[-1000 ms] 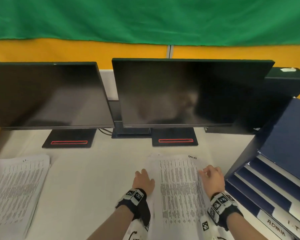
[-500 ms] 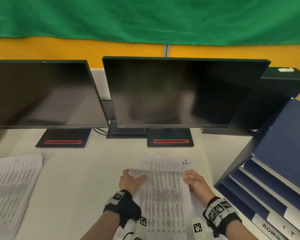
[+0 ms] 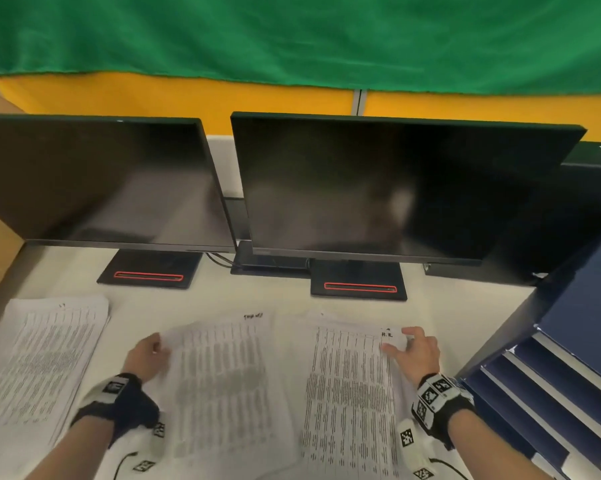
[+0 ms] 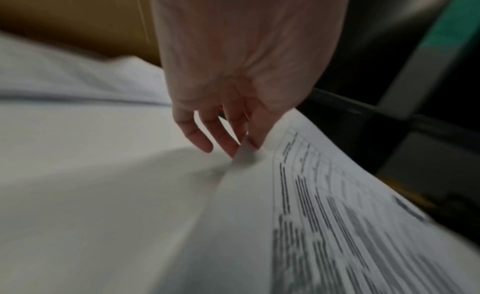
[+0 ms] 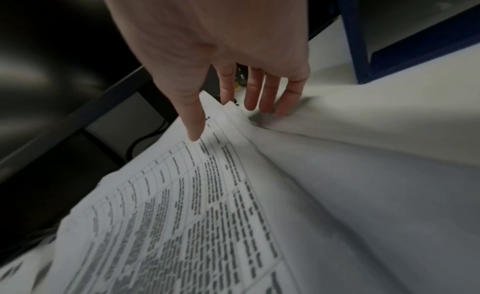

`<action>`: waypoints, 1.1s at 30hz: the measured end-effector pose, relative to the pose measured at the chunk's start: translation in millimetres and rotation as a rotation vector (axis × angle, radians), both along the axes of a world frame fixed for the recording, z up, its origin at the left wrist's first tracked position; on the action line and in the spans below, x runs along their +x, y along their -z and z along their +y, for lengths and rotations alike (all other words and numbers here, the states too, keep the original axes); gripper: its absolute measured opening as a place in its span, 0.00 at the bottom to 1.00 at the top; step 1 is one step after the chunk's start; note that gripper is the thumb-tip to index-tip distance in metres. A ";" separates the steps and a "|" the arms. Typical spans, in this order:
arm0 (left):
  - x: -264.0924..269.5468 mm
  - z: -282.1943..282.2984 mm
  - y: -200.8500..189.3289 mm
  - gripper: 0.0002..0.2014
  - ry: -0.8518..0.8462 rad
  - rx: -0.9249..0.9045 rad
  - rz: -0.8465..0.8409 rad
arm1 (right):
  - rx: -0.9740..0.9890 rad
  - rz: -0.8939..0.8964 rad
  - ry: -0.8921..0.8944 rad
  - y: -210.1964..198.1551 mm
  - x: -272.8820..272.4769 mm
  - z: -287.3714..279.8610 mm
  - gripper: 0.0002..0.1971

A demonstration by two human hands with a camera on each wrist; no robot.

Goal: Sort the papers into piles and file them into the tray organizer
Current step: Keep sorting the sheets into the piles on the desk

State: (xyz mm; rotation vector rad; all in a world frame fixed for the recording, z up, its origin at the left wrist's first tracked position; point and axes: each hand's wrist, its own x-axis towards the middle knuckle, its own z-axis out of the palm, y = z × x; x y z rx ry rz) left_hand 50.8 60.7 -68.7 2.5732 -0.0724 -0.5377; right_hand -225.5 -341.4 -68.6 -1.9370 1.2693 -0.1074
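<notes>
The left hand (image 3: 146,358) pinches the left edge of a printed sheet (image 3: 223,386); carry it flat toward the pile (image 3: 39,358) further left. The right hand (image 3: 413,351), fingers straight, steadies the source stack (image 3: 347,393); the tray organizer (image 3: 552,393) stands just right.

Left hand (image 3: 146,358) pinching, right hand (image 3: 415,355) spread, fingers (image 5: 262,93) straight.

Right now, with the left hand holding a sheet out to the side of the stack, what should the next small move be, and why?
Probably lower the sheet flat onto the desk as its own pile. The left hand pinches its edge, well clear of the stack where the right hand rests. Its heading seems to differ from the stack's top page, though blur prevents reading it. The left pile lies farther off.
</notes>
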 end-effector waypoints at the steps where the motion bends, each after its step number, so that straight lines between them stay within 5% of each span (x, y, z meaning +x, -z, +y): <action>1: 10.2 10.8 1.7 0.03 0.033 0.063 0.020 | -0.010 0.005 0.004 1.2 0.9 -1.8 0.29; 9: 51.8 44.6 3.1 0.04 0.034 0.342 -0.027 | -0.020 0.060 -0.069 6.0 5.8 -13.3 0.27; 14: 63.5 52.5 -12.6 0.14 -0.072 0.384 -0.015 | -0.051 0.080 -0.087 6.5 9.1 -10.0 0.24; 18: 54.0 22.0 -30.0 0.26 -0.163 0.382 -0.099 | -0.109 0.041 -0.129 -0.5 11.0 -6.0 0.09; 23: -14.7 -110.2 -41.3 0.22 0.348 0.038 -0.430 | -0.200 -0.013 -0.236 -9.2 16.6 2.2 0.10; 27: -83.6 -198.7 -28.8 0.19 0.849 -0.046 -0.348 | -0.207 -0.001 -0.307 -11.7 19.9 12.9 0.17; 30: -98.5 -221.8 -16.3 0.20 0.964 0.123 -0.282 | -0.214 -0.010 -0.311 -12.1 18.7 15.5 0.23; 33: -99.7 -223.6 -11.4 0.16 0.975 0.145 -0.367 | -0.213 -0.013 -0.322 -13.0 13.4 15.1 0.13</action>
